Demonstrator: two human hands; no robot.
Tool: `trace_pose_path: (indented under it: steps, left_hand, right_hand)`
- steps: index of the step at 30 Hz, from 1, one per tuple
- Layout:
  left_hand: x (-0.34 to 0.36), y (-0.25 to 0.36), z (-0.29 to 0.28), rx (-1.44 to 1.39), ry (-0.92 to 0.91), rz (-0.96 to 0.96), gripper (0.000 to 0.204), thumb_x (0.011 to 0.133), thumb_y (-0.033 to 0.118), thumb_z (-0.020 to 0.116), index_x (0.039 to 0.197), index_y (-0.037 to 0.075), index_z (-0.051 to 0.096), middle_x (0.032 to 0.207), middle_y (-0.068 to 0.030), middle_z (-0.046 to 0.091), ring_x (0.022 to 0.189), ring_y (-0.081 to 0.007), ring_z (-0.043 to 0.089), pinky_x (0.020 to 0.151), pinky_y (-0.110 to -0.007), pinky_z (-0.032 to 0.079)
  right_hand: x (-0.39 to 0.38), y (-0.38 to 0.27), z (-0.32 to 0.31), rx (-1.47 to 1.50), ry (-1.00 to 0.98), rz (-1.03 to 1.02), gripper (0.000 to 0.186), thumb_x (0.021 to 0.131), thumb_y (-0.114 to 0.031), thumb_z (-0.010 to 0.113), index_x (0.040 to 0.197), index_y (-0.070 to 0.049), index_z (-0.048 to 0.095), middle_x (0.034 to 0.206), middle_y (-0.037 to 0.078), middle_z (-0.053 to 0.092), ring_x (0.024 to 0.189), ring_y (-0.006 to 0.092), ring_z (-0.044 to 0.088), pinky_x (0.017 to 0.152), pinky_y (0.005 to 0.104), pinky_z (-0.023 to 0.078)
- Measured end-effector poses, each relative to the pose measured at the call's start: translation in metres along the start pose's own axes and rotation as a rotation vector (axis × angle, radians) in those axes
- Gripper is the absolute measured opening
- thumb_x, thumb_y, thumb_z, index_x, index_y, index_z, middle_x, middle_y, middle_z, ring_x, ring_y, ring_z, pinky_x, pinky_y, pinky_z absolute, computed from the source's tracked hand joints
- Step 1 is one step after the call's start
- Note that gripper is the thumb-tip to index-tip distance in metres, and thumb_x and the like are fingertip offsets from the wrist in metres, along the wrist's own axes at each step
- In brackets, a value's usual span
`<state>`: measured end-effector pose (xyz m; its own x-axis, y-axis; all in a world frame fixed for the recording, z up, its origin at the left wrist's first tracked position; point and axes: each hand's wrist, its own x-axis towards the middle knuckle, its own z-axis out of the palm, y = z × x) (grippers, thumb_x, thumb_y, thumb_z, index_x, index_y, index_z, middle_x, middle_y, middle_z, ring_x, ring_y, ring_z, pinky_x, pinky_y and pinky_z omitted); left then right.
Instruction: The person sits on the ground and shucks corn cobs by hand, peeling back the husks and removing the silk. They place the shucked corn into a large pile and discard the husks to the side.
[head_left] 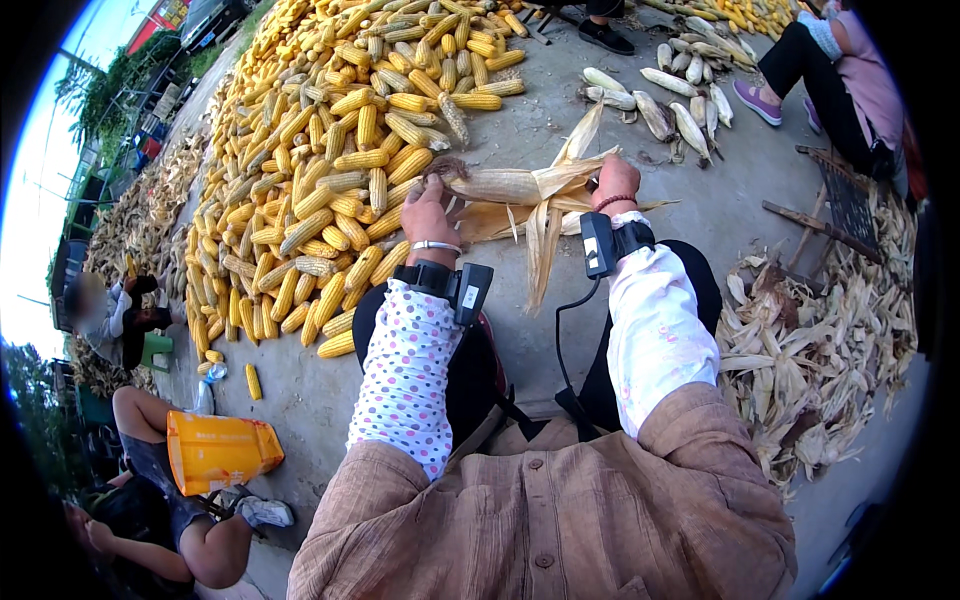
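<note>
A partly husked ear of corn (497,187) lies sideways in front of me, pale and dry, with dark silk at its left end. My right hand (616,184) is closed round the right end, where peeled husk leaves (550,215) spread upward and hang down. At the silk end, my left hand (430,212) is closed on husk along the lower side of the ear; the fingertips are partly hidden. Both wrists carry black straps with small boxes, and a cable runs down from the right one.
A large heap of husked yellow corn cobs (330,190) rises ahead and left. Unhusked ears (690,120) lie ahead right, near a seated person. Loose husks (810,350) cover the ground at right, beside a wooden folding stool (840,215). An orange-yellow bag (222,452) and people are at left.
</note>
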<state>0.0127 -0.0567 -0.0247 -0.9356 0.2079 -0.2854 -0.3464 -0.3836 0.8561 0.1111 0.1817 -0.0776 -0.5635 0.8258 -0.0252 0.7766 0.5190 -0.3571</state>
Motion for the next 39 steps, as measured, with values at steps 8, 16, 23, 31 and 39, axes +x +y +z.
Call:
trace_pose_path:
  steps: [8,16,23,31,39]
  left_hand:
    - [0.0,0.001,0.007,0.044,-0.021,-0.029,0.011,0.085,0.016,0.057,0.086,0.006,0.054,0.078,-0.0021,0.057,0.068,-0.0145,0.055,0.059,-0.029,0.046]
    - [-0.008,-0.008,0.017,0.155,-0.008,-0.004,0.013,0.084,0.016,0.059,0.084,0.003,0.055,0.076,-0.0041,0.059,0.067,-0.0147,0.057,0.06,-0.028,0.048]
    - [-0.007,-0.024,0.022,0.197,-0.236,0.074,0.014,0.08,0.006,0.061,0.089,-0.004,0.059,0.083,-0.007,0.061,0.07,-0.0138,0.057,0.063,-0.025,0.047]
    - [-0.005,-0.034,0.023,0.581,-0.269,0.29,0.015,0.076,0.01,0.064,0.08,-0.004,0.063,0.067,-0.0045,0.061,0.061,-0.0093,0.052,0.056,-0.025,0.042]
    - [-0.007,-0.031,0.019,0.72,-0.273,0.254,0.017,0.08,0.015,0.063,0.077,-0.002,0.059,0.065,0.0002,0.056,0.058,-0.0074,0.047,0.052,-0.022,0.039]
  right_hand:
    - [-0.004,-0.018,0.007,0.811,0.556,-0.049,0.021,0.076,-0.019,0.061,0.084,0.001,0.058,0.076,0.013,0.059,0.065,0.0249,0.057,0.061,0.0354,0.045]
    - [-0.092,-0.078,-0.007,0.793,0.149,-0.648,0.021,0.075,-0.017,0.061,0.091,-0.003,0.059,0.088,0.016,0.056,0.083,0.033,0.053,0.076,0.0392,0.044]
    - [-0.082,-0.075,-0.005,0.897,0.143,-0.635,0.021,0.07,-0.015,0.062,0.089,-0.004,0.06,0.085,0.015,0.057,0.083,0.0337,0.053,0.075,0.0396,0.043]
    - [-0.084,-0.074,0.0,0.896,0.083,-0.463,0.016,0.069,-0.015,0.057,0.074,-0.001,0.057,0.079,0.018,0.056,0.079,0.0367,0.053,0.07,0.0429,0.043]
    - [-0.051,-0.053,0.009,0.696,0.192,-0.231,0.019,0.073,-0.015,0.052,0.077,0.003,0.053,0.081,0.024,0.056,0.082,0.0403,0.053,0.074,0.0443,0.044]
